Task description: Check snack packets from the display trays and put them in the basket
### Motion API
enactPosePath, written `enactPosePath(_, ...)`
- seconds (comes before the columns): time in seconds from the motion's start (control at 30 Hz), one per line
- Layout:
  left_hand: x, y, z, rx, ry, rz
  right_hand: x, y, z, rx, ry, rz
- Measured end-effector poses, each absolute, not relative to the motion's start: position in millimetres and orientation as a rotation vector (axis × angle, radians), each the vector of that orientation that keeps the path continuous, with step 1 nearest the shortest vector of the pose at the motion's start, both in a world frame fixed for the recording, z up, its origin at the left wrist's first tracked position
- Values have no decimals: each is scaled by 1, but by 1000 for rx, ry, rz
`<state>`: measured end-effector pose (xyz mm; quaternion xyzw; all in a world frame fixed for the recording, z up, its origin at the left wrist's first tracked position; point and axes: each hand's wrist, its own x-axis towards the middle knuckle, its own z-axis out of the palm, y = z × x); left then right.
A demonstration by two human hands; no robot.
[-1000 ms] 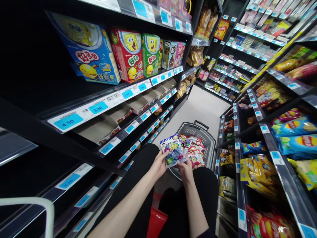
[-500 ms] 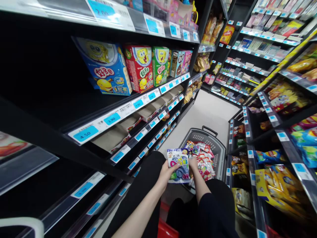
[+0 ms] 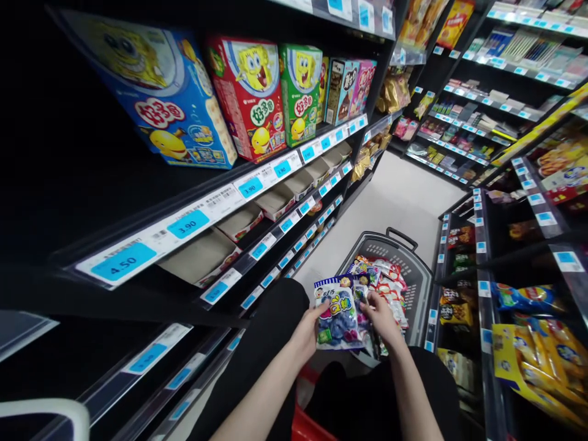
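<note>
My left hand [image 3: 305,334] is closed on the left edge of a bag of gummy candy [image 3: 340,321], its thumb lying on the front. The bag is white and purple with pictures of dark blue fruit and a striped top edge. My right hand [image 3: 382,317] grips the edge of a second, similar purple bag of gummy candy [image 3: 362,306], which is partly hidden behind the first. Beyond both hands, a grey plastic basket [image 3: 416,278] on the floor holds several red and white snack bags [image 3: 390,286].
On the left shelf stand a blue biscuit box [image 3: 169,122], a red box [image 3: 250,98] and a green box [image 3: 301,92]. Opened cartons [image 3: 275,203] sit one level lower. Yellow snack bags [image 3: 528,355] fill part of the right shelf. A red object [image 3: 310,425] shows between my knees.
My right hand has come back from the basket's contents and now shows beside the left, holding a second gummy bag. The view has shifted, so the left shelf appears larger.
</note>
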<state>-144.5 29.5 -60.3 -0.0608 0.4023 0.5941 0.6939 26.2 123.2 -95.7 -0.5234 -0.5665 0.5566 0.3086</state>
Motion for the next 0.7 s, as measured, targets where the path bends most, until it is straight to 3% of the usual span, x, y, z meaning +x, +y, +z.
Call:
enactPosePath(0.13,-140,30,-55,-188,858,1301,47,94,-76,-1285,-1584,1707)
enactPosePath(0.23,-138,29,-53,-236,846,1298,60,128,-85,-1409,-1586,1721)
enactPosePath(0.47,-156,18,-52,-347,861,1264,50,267,-162,-1939,-1715,1212)
enactPosePath(0.7,-175,17,-59,-425,937,1244,40,293,-225,-2308,-2122,903)
